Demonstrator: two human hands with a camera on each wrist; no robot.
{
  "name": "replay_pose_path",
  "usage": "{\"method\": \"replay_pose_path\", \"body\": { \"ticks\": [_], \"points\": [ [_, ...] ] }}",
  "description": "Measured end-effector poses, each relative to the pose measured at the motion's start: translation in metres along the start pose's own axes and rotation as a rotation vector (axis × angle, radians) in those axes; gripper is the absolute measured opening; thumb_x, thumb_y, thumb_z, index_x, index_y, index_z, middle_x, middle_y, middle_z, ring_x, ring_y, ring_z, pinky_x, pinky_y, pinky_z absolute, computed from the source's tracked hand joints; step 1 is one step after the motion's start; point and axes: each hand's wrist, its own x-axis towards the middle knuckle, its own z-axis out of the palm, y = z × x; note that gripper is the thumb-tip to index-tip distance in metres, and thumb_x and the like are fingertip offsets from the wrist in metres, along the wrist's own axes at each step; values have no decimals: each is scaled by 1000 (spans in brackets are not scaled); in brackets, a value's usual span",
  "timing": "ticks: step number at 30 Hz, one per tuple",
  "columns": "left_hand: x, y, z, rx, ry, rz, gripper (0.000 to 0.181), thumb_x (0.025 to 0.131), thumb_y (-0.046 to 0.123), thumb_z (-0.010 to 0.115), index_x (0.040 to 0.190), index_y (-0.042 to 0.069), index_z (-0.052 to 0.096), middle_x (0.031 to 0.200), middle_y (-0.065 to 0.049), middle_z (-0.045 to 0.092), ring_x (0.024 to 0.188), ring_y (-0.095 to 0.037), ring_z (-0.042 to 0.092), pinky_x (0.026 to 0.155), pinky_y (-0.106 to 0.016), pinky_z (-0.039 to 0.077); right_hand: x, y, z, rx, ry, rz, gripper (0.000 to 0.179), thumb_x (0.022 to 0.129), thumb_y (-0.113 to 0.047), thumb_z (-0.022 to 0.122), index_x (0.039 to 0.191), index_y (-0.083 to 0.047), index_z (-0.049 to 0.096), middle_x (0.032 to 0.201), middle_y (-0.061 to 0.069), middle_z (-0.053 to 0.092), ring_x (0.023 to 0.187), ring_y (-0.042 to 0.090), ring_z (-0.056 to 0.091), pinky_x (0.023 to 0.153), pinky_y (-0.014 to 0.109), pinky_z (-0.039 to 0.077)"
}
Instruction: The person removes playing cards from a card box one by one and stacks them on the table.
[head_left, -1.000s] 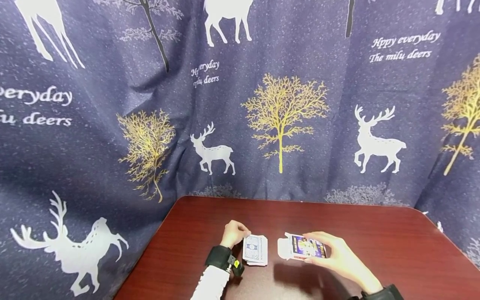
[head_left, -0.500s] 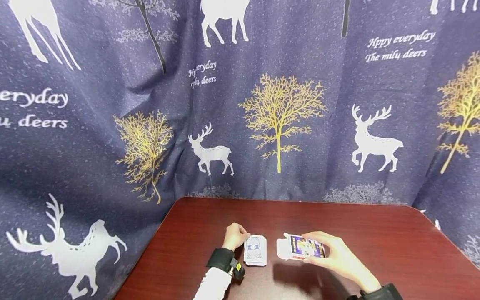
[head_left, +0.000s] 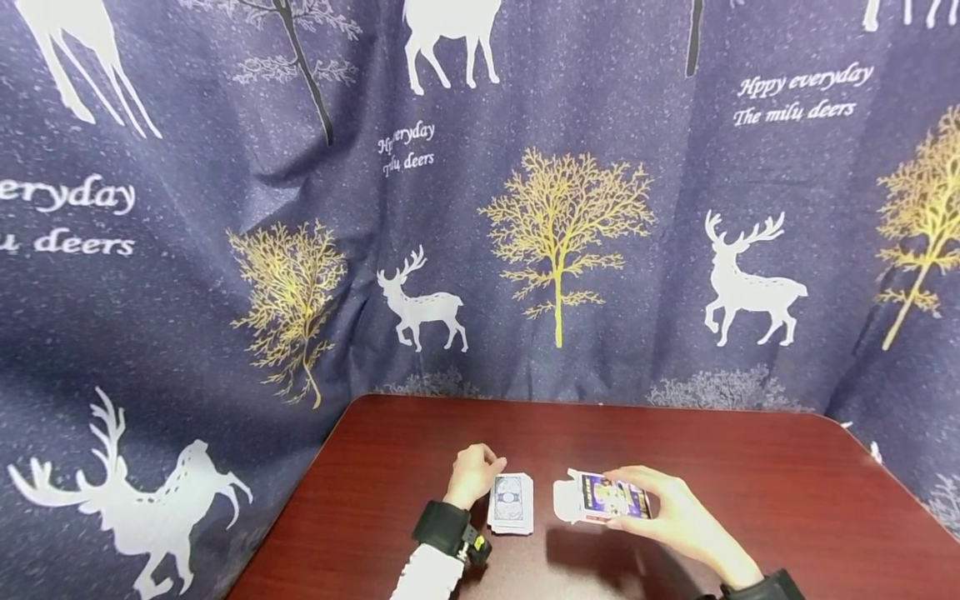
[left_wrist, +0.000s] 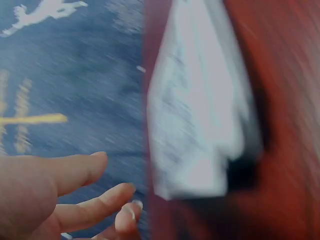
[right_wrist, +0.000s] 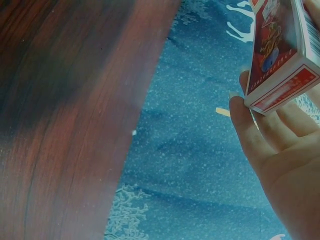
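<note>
A stack of playing cards (head_left: 511,503) with blue-and-white backs lies on the table, its edges slightly uneven. Just off its far left corner is my left hand (head_left: 472,473). In the left wrist view the cards (left_wrist: 192,105) are blurred, and the left thumb and loosely bent fingers (left_wrist: 82,172) hold nothing, apart from the stack. To the right, my right hand (head_left: 663,500) grips a playing card box (head_left: 611,497) between thumb and fingers above the table. The box's white flaps stand open toward the stack. Red printing shows on the box (right_wrist: 280,60) in the right wrist view.
The dark red wooden table (head_left: 420,425) has rounded far corners. Behind it hangs a blue curtain (head_left: 510,250) printed with deer and trees. A black band (head_left: 442,527) with a small device sits on the left wrist.
My left hand's fingers have come off the corner of the card stack, which looks a little neater than before. The right hand and the box have barely moved.
</note>
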Motion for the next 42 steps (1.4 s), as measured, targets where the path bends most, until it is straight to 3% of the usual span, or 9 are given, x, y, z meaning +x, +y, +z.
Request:
{"method": "replay_pose_path", "body": {
  "ticks": [2,5,8,10,14,20,26,35,42],
  "points": [
    [-7,12,-5,-46,-46,43,15,82,21,71,79,6,70,73,-6,68,67,-15,60,61,-30,47,-1,1,1,4,-2,-5,47,75,-24,83,118,-16,66,108,-3,69,82,0,60,69,18,47],
    [-18,35,-11,-183,-188,113,15,83,22,71,83,7,72,75,-3,69,65,-6,56,60,-23,45,0,1,3,-6,0,-14,48,74,-25,83,118,-16,66,108,-3,68,83,0,59,69,17,47],
    [-29,57,-14,-307,-321,145,13,82,19,71,85,7,73,74,1,68,63,-1,53,60,-19,43,1,1,4,-24,-6,-19,49,74,-27,83,118,-18,65,109,-4,68,85,-1,59,71,16,46],
    [-35,69,-13,-345,-359,153,12,80,16,71,84,5,73,71,3,65,62,1,51,59,-17,41,2,-1,4,-22,-11,-25,50,73,-27,84,119,-18,65,110,-4,68,86,0,60,71,15,46],
    [-44,79,-3,-386,-364,134,10,78,13,71,78,3,71,63,8,55,55,1,43,52,-17,34,3,-6,6,-26,-17,-33,49,74,-27,83,118,-18,65,110,-5,68,89,1,60,74,14,46],
    [-51,79,10,-411,-342,145,19,78,7,67,62,1,60,52,12,40,46,2,32,46,-17,24,2,-6,10,-41,-12,-79,49,74,-26,83,119,-16,65,111,-3,69,94,3,61,80,12,44],
    [-53,80,8,-429,-348,123,23,76,6,66,56,-1,58,47,14,38,41,1,28,41,-17,20,3,-8,10,-44,10,-98,52,72,-26,84,119,-16,66,111,-4,69,94,4,62,80,12,44],
    [-48,77,0,-543,-448,50,13,78,8,68,76,-5,71,61,7,52,52,-2,38,47,-19,27,4,-12,8,-9,23,-108,53,71,-24,85,119,-14,65,110,-2,68,90,4,61,75,14,46],
    [-42,68,-8,-630,-509,38,17,82,5,67,83,-11,67,67,5,54,62,-4,43,55,-19,33,4,-10,6,22,-12,-61,51,74,-25,83,121,-16,64,112,-3,68,90,2,61,74,15,47]
  ]
}}
